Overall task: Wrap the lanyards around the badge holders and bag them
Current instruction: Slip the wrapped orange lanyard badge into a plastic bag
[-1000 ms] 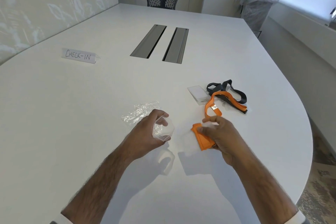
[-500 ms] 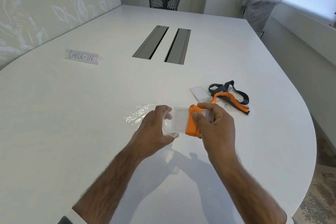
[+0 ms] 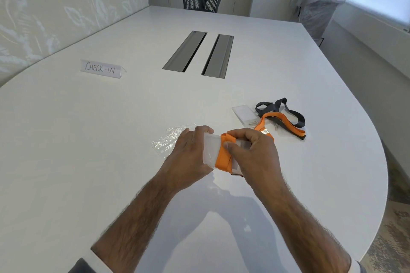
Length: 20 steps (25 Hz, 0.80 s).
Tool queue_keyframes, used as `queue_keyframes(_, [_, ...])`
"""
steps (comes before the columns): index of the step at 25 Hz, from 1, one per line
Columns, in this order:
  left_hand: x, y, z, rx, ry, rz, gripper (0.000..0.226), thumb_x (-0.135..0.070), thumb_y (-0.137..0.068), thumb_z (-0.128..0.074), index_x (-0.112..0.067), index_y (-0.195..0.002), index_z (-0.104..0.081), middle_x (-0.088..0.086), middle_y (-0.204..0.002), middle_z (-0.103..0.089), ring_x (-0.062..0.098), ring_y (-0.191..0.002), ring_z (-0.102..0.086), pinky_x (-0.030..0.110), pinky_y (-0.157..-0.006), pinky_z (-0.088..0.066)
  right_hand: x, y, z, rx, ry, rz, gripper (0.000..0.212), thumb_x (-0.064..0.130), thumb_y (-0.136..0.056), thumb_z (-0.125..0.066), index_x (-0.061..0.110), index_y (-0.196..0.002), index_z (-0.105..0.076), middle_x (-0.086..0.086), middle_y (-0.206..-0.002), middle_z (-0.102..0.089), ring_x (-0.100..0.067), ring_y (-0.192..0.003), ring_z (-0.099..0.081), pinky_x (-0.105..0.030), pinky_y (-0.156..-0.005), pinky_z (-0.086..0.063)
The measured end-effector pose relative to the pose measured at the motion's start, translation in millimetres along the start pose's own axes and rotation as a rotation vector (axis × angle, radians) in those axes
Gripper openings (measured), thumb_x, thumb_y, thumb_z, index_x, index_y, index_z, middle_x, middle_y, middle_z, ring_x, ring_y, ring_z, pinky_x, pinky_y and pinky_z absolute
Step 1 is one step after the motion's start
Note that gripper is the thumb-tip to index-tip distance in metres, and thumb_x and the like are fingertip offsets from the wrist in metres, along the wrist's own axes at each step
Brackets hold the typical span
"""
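Both hands raised just above the white oval table [image 3: 111, 139], near-centre. Left hand [image 3: 188, 157] fingers curled narrow around the mouth of a small clear plastic bag [image 3: 209, 150], pinching it open. Right hand [image 3: 255, 157] fingers closed on a clear rectangular badge holder wrapped in a flat orange lanyard [image 3: 224, 153]; thumb pressed on the wrap, bundle's left end at or just inside the bag mouth, cannot tell which. Judged step: sliding first bundle into bag. Far right of the hands lie a loose orange lanyard [image 3: 279, 122], a dark grey lanyard [image 3: 286, 109] and another clear badge holder [image 3: 243, 113], overlapping, not yet wrapped. A crumpled sheet of clear plastic [image 3: 168, 137] rests on the table just left of the left hand. Risks: the wrap looks held only by thumb pressure, so easing off mid-insert could let the loops spring loose; thin bag film may fold shut or snag on a holder corner; tight fit may bunch the lanyard at the opening.
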<state>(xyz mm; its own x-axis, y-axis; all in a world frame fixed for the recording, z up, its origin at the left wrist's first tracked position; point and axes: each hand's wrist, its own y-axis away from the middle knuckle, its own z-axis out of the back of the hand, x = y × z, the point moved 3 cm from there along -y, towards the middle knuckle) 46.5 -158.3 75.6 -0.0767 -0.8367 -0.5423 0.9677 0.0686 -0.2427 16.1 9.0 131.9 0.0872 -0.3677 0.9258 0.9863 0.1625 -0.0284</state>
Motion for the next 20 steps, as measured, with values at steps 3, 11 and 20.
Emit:
queue_keyframes(3, [-7, -3, 5, -0.024, -0.039, -0.075, 0.078, -0.018, -0.077, -0.080, -0.020, -0.143, -0.038, -0.004, -0.135, -0.050, 0.014, -0.121, -0.034, 0.038, -0.112, -0.037, 0, -1, 2, 0.023, 0.073, 0.014, 0.014, 0.022, -0.093, -0.071, 0.026, -0.106, -0.068, 0.027, -0.090, -0.055, 0.004, -0.082, -0.055, -0.012, -0.063, -0.045])
queue_keyframes(11, [-15, -4, -7, -0.040, -0.130, -0.323, 0.099, -0.029, -0.070, -0.085, -0.014, -0.152, -0.033, 0.001, -0.134, -0.057, 0.019, -0.124, -0.052, 0.043, -0.125, -0.024, 6, -1, -1, 0.042, 0.021, 0.003, 0.013, 0.020, -0.089, -0.075, 0.030, -0.087, -0.066, 0.023, -0.082, -0.060, 0.000, -0.074, -0.058, -0.013, -0.061, -0.048])
queue_keyframes(20, [-24, -9, 4, -0.073, -0.109, -0.327, 0.116, -0.033, -0.080, -0.079, -0.012, -0.163, -0.002, -0.002, -0.116, -0.057, 0.015, -0.113, -0.054, 0.035, -0.123, -0.025, 7, -6, -5, 0.128, -0.235, -0.270, 0.025, 0.033, -0.088, -0.075, 0.022, -0.088, -0.053, 0.011, -0.081, -0.055, -0.012, -0.071, -0.058, -0.019, -0.054, -0.050])
